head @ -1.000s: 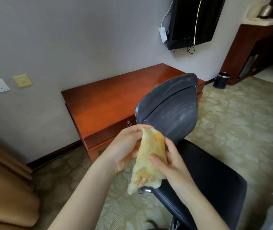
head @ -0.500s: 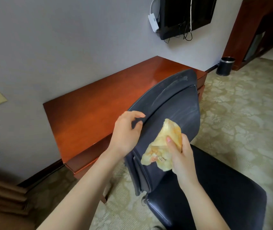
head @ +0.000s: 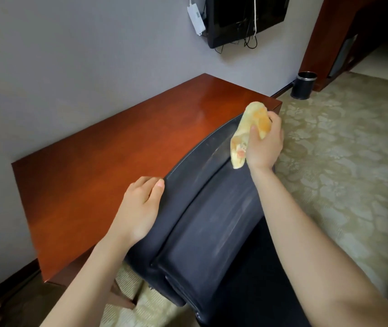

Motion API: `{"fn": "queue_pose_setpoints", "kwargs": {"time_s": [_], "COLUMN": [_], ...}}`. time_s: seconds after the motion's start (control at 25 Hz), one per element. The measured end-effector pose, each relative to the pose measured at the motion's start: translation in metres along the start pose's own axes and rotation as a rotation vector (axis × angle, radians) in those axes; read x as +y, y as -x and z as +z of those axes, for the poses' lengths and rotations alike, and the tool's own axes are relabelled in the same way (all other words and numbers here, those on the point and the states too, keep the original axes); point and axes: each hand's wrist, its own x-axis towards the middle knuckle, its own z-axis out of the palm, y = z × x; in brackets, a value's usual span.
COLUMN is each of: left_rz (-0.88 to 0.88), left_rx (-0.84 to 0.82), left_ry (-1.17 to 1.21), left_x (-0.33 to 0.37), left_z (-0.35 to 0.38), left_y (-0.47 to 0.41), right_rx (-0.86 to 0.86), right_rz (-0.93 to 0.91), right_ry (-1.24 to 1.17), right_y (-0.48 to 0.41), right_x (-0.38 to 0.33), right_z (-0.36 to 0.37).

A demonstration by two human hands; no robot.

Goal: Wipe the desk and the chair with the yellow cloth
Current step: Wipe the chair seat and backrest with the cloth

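Note:
A black leather chair [head: 211,220] stands with its backrest against the front of the reddish wooden desk [head: 108,161]. My right hand [head: 263,142] grips the bunched yellow cloth [head: 249,128] and presses it on the top right edge of the backrest. My left hand [head: 141,204] holds the backrest's top left corner, thumb on the front and fingers curled behind it. Pale streaks show on the backrest's face. My right forearm covers part of the seat.
A black television [head: 247,17] with dangling cables hangs on the grey wall above the desk. A dark round bin [head: 303,84] stands on the patterned carpet [head: 341,149] by a dark wooden cabinet [head: 344,31] at the far right.
My left hand let go of the cloth and took hold of the backrest's top corner. My right hand carried the cloth up to the backrest's top right edge. The view moved closer.

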Motion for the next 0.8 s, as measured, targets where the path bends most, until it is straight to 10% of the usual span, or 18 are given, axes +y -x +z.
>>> {"fn": "queue_pose_setpoints", "kwargs": {"time_s": [0.8], "left_rz": [0.01], "left_rx": [-0.105], "left_ry": [0.219], "left_x": [0.0], "left_z": [-0.003], "left_y": [-0.032], "right_rx": [-0.18], "right_rz": [-0.676], "right_ry": [-0.123], "right_y": [0.171], "right_x": [0.015], "right_z": [0.032]}}
